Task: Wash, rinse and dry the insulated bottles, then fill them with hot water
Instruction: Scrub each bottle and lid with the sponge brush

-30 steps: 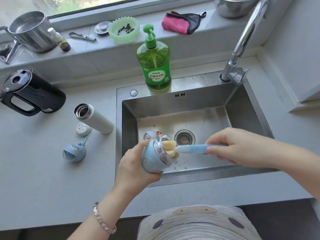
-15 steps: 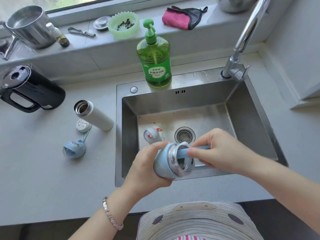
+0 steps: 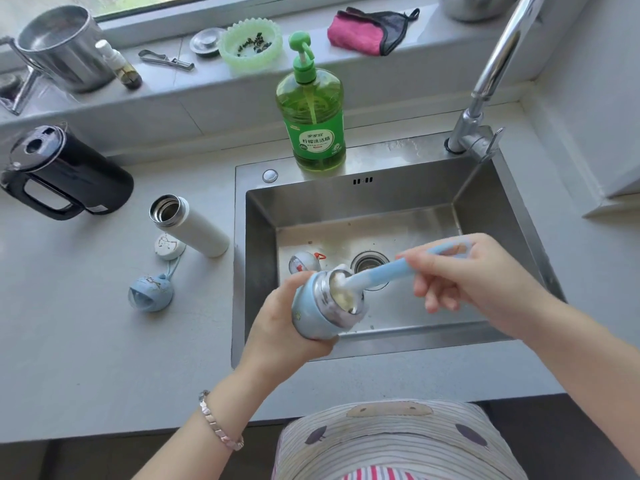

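Soap bottle (image 3: pixel 313 126) says 柠檬洗洁精 — left hand (image 3: pixel 277 329) wraps its grip round the blue bottle (image 3: pixel 310 315), right hand (image 3: pixel 465 271) pinches the brush (image 3: pixel 377 276) inside it.

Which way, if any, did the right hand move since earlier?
Yes: right hand went rightward, away from the drain, drawing the brush partly out of the bottle.

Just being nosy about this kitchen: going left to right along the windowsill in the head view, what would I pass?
Steel pot → small bottle → metal hand tool → round metal lid → green plastic basket → pink cloth → steel bowl, cut off by the frame's top edge.
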